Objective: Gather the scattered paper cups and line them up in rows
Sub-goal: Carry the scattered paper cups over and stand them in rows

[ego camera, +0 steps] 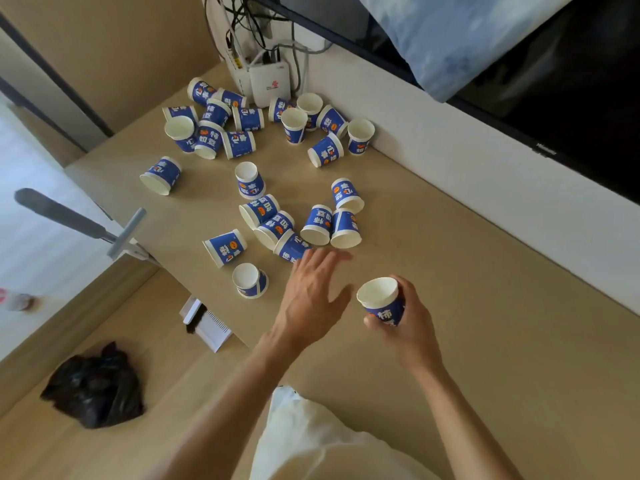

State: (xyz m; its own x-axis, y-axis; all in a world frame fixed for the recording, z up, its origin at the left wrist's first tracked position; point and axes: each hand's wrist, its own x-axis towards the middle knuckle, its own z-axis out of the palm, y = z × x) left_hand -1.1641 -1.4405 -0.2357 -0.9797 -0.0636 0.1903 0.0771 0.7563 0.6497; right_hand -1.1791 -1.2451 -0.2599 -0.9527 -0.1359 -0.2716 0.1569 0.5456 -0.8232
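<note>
Several blue-and-white paper cups lie scattered on a light wooden table [485, 306]. My right hand [410, 323] grips one upright cup [381, 301] above the near part of the table. My left hand [311, 299] hovers flat with fingers spread, its fingertips at a tipped cup [290, 247] in the middle cluster. A cup standing upright [250, 280] sits just left of that hand, and another lies on its side [225, 247] beyond it. A far cluster of cups [214, 126] and a second group [322, 129] lie near the wall.
A white router [269, 83] with cables stands at the table's far end. A dark TV screen [571, 98] hangs on the right wall. A black plastic bag [95, 386] and a white brush [207, 325] lie on the floor to the left. A grey clamp [126, 233] grips the table's left edge.
</note>
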